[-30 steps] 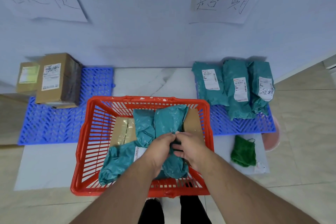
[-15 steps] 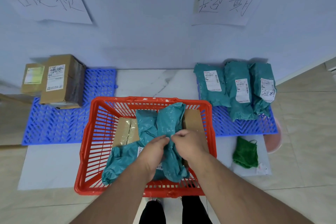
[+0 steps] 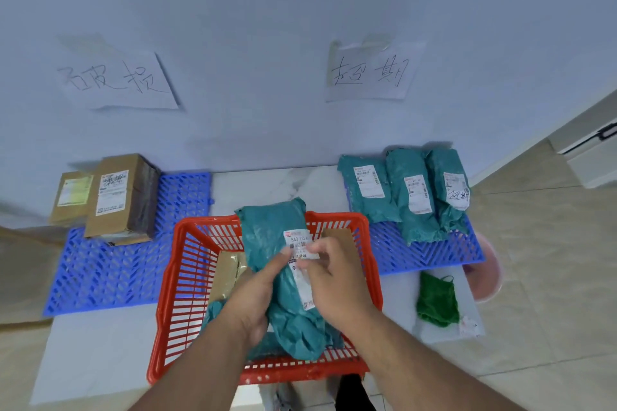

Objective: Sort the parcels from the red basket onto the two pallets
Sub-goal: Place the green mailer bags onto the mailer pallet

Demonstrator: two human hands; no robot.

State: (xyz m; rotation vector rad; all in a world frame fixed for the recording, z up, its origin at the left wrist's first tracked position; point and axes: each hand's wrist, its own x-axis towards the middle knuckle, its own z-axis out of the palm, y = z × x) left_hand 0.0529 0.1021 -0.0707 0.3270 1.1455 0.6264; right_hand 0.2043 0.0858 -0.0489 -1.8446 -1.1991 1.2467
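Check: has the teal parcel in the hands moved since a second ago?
Yes. The teal parcel has been lifted; its top now overlaps the far rim of the red basket.

You're now lifting that teal parcel (image 3: 273, 243) up out of the red basket (image 3: 187, 277), both hands turning its label (image 3: 302, 264) up toward you.

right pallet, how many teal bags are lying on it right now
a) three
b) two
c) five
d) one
a) three teal bags lie side by side on the right pallet, each with a white label facing up; a fourth teal bag is not on it, as the left hand and right hand hold it over the red basket.
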